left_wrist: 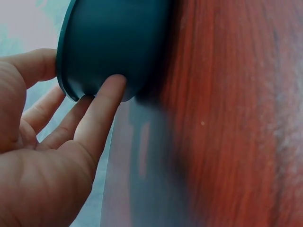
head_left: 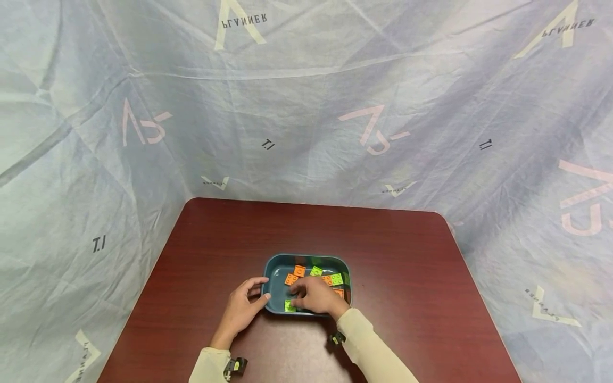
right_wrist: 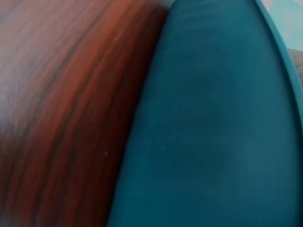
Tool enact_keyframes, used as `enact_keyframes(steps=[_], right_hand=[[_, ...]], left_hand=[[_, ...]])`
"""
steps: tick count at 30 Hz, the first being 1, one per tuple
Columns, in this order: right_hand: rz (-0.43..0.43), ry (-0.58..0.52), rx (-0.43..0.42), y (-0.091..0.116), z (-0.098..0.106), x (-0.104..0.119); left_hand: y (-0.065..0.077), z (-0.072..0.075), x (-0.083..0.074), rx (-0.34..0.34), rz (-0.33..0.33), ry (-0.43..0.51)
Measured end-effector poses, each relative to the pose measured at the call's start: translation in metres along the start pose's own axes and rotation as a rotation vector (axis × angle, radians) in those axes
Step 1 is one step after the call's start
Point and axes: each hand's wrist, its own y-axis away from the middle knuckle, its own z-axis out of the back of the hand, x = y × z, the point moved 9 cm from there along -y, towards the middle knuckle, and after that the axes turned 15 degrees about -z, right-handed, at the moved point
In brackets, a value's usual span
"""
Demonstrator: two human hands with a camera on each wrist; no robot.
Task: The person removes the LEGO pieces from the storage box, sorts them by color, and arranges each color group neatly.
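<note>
Left hand (head_left: 241, 310) grips the tray (head_left: 279, 287), likely steadying it; a green block (head_left: 289, 306) lies by the right hand (head_left: 316, 296), whose hold is unclear.

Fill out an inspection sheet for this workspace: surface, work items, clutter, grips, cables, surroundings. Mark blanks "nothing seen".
Surface: reddish-brown, wood-grained tabletop.
Work items: dark teal tray on the tabletop, holding orange blocks and green blocks, loosely scattered; some may be hidden.
Clutter: nothing seen.
Left grip: bare left hand holds the tray's left end, a fingertip pressed to its outer wall.
Right grip: bare right hand reaches into the tray, thumb at a green block near the front wall; whether it pinches it is unclear.
Cables: nothing seen.
Surroundings: pale printed sheeting behind the table and to both sides.
</note>
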Motion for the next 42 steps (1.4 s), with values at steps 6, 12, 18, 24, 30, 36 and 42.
enact_keyframes(steps=[6,12,18,24,30,36,42], right_hand=[[0.020,0.080,-0.009,-0.005,-0.007,0.003],[0.034,0.111,0.010,-0.006,-0.007,0.007],[0.033,0.107,0.029,-0.006,-0.003,0.010],[0.051,0.085,0.043,-0.007,0.000,0.012],[0.027,0.031,0.081,-0.006,-0.001,0.009],[0.016,0.030,0.091,-0.005,-0.005,0.004],[0.018,0.039,0.087,-0.004,-0.007,0.005]], left_hand=[[0.001,-0.002,0.002,0.008,0.008,0.015],[0.000,-0.003,0.001,0.005,0.016,0.008],[-0.004,-0.004,0.003,-0.005,0.025,0.025],[-0.006,-0.004,0.002,-0.013,0.008,0.043],[-0.003,-0.002,0.003,-0.021,-0.001,0.038],[0.001,-0.002,0.003,-0.028,0.001,0.029],[0.003,0.000,0.004,-0.029,0.014,0.039]])
